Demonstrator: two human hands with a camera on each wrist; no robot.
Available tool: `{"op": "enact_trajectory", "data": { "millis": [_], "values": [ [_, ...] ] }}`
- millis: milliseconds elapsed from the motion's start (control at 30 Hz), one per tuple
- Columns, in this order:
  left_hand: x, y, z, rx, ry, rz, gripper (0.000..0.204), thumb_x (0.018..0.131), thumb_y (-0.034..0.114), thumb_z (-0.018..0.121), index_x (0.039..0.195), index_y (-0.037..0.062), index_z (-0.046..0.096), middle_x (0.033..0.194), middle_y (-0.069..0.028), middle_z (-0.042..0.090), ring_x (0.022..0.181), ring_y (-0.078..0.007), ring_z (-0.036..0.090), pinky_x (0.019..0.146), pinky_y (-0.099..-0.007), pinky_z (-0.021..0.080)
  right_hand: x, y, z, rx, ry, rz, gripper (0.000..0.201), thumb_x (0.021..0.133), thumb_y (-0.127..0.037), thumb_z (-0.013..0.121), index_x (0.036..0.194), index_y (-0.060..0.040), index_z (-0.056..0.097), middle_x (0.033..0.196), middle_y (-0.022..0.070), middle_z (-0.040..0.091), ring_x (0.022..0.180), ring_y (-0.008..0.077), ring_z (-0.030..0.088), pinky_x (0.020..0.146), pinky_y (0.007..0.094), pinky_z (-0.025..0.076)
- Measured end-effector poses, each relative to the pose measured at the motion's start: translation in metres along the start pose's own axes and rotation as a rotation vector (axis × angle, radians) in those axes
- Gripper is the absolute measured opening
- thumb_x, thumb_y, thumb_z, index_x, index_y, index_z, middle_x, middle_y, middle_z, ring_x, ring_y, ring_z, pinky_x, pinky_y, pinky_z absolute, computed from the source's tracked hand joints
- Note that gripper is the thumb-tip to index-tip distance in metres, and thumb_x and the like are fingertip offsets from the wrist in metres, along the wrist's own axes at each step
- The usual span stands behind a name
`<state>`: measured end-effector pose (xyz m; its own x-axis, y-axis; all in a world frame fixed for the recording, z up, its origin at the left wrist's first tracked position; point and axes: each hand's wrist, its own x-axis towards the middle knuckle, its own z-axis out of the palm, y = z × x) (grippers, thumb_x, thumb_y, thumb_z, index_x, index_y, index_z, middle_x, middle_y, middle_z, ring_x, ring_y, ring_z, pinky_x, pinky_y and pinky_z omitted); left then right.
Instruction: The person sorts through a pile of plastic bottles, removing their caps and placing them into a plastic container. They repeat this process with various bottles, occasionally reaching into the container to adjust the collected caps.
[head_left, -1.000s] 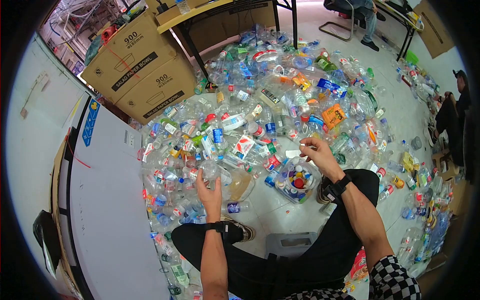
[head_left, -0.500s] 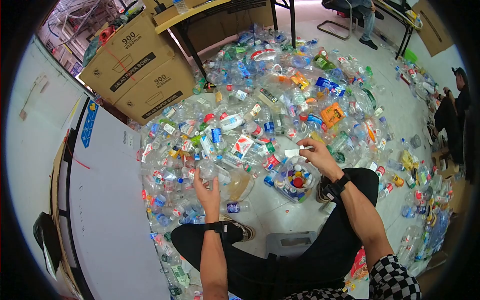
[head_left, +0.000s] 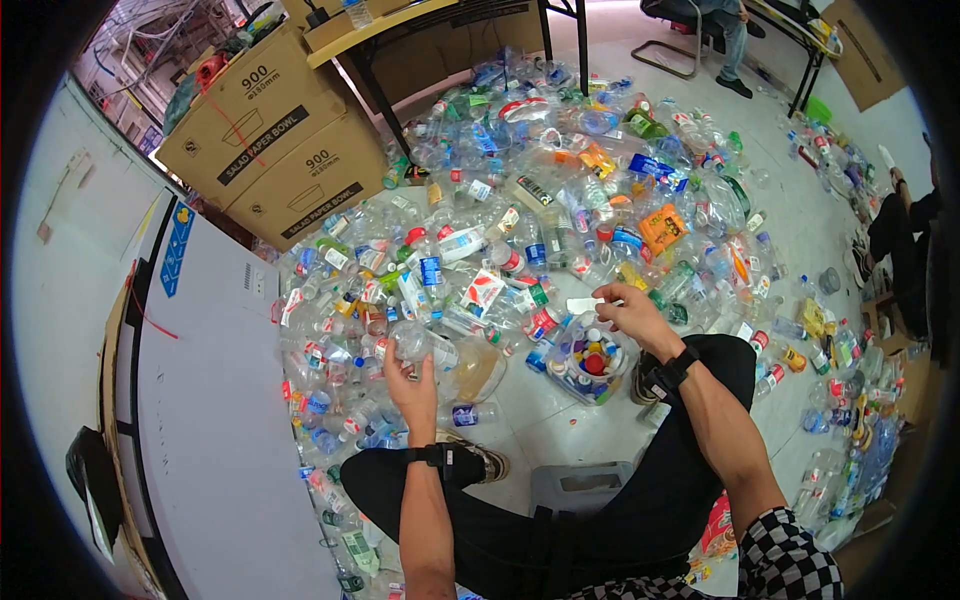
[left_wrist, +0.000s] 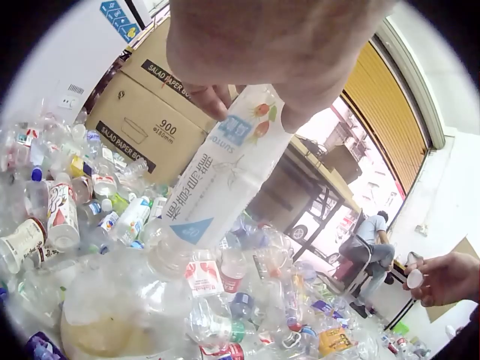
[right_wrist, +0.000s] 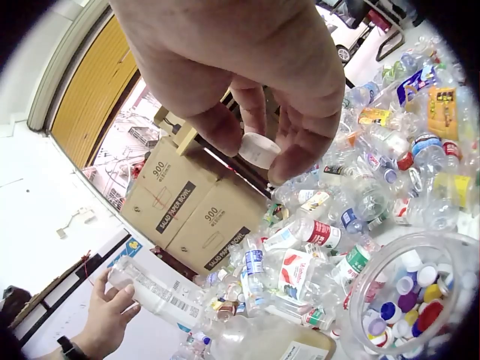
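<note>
My left hand (head_left: 412, 392) grips a clear plastic bottle (left_wrist: 225, 161) with a white label bearing red fruit pictures. In the left wrist view the bottle slants downward, its mouth end hidden under the hand. Between thumb and fingers, my right hand (head_left: 640, 318) pinches a white bottle cap (right_wrist: 259, 151). A round clear tub (right_wrist: 357, 300) of bottle caps in several colours stands on the floor below the right hand. Close by the left hand lies a big clear bottle with yellowish contents (head_left: 482, 374).
Loose plastic bottles (head_left: 530, 200) cover the floor ahead and to both sides. Cardboard boxes (head_left: 290, 190) stand at the back left, near a table (head_left: 390, 30). A white panel (head_left: 215, 400) runs along the left. Other people sit at the right (head_left: 905, 225) and far back.
My left hand shifts slightly left with the bottle, while the right hand, still pinching the cap, stays almost in place above the tub. At the right edge, the seated person raises a whitish object.
</note>
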<state>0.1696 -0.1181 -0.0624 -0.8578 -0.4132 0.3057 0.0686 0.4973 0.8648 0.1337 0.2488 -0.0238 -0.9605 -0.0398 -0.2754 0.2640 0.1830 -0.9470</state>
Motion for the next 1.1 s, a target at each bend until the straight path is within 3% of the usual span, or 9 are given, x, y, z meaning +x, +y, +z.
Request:
{"op": "enact_trajectory", "data": {
  "millis": [433, 533, 600, 633, 700, 900, 1100],
  "values": [
    [0.006, -0.003, -0.003, -0.341, 0.21, -0.123, 0.065, 0.087, 0.006, 0.066, 0.14, 0.0033, 0.028, 0.125, -0.0161, 0.048, 0.102, -0.0202, 0.056, 0.082, -0.0284, 0.048, 0.002, 0.004, -0.001, -0.059, -0.016, -0.008, 0.03, 0.085, -0.013, 0.06, 0.11, 0.0037, 0.06, 0.09, 0.0062, 0.064, 0.074, 0.0139, 0.063, 0.064, 0.0271, 0.051],
    [0.007, -0.016, -0.003, -0.371, 0.264, -0.16, 0.064, 0.089, 0.015, 0.067, 0.138, 0.0048, 0.028, 0.113, -0.0123, 0.051, 0.095, -0.0197, 0.057, 0.076, -0.0293, 0.05, 0.002, 0.003, -0.001, -0.077, -0.025, -0.013, 0.031, 0.084, -0.013, 0.061, 0.11, 0.0034, 0.061, 0.091, 0.0065, 0.065, 0.075, 0.014, 0.064, 0.064, 0.0271, 0.051],
    [0.006, -0.016, -0.004, -0.526, 0.213, -0.41, 0.062, 0.089, 0.017, 0.068, 0.134, 0.0043, 0.028, 0.114, -0.0117, 0.052, 0.089, -0.0164, 0.056, 0.073, -0.0266, 0.048, 0.003, 0.004, -0.002, -0.074, -0.025, -0.01, 0.031, 0.084, -0.014, 0.061, 0.111, 0.0029, 0.061, 0.091, 0.0066, 0.065, 0.075, 0.014, 0.064, 0.064, 0.0271, 0.051],
    [0.005, -0.017, -0.003, -0.529, 0.209, -0.411, 0.062, 0.089, 0.017, 0.068, 0.134, 0.0043, 0.028, 0.114, -0.0117, 0.052, 0.089, -0.0164, 0.056, 0.073, -0.0266, 0.048, 0.003, 0.005, -0.001, -0.052, -0.049, 0.003, 0.032, 0.084, -0.014, 0.061, 0.111, 0.0023, 0.061, 0.092, 0.0063, 0.064, 0.075, 0.0136, 0.064, 0.064, 0.027, 0.051],
    [0.003, -0.019, 0.001, -0.719, 0.098, -0.57, 0.07, 0.088, 0.025, 0.07, 0.138, 0.0083, 0.024, 0.097, -0.0057, 0.054, 0.08, -0.0154, 0.056, 0.07, -0.0292, 0.049, 0.004, 0.005, 0.001, -0.032, -0.067, 0.014, 0.032, 0.084, -0.014, 0.062, 0.111, 0.0018, 0.061, 0.093, 0.0059, 0.064, 0.075, 0.0133, 0.064, 0.064, 0.0269, 0.051],
    [-0.019, 0.001, 0.022, -0.816, -0.142, -0.677, 0.068, 0.088, 0.024, 0.07, 0.138, 0.0129, 0.025, 0.097, -0.0059, 0.054, 0.08, -0.0158, 0.055, 0.072, -0.0306, 0.049, -0.004, 0.003, 0.02, 0.093, -0.334, -0.021, 0.033, 0.083, -0.009, 0.071, 0.114, -0.003, 0.062, 0.096, 0.0032, 0.06, 0.077, 0.0104, 0.062, 0.066, 0.0248, 0.05],
    [-0.025, 0.004, 0.031, -0.923, -0.213, -0.752, 0.042, 0.09, 0.024, 0.067, 0.12, 0.0123, 0.04, 0.103, -0.0045, 0.055, 0.084, -0.0163, 0.058, 0.073, -0.03, 0.049, -0.011, 0.003, 0.032, -0.094, -0.301, -0.178, 0.033, 0.081, -0.007, 0.072, 0.113, -0.0051, 0.063, 0.098, 0.0048, 0.062, 0.078, 0.0095, 0.061, 0.068, 0.0246, 0.049]
  ]
}}
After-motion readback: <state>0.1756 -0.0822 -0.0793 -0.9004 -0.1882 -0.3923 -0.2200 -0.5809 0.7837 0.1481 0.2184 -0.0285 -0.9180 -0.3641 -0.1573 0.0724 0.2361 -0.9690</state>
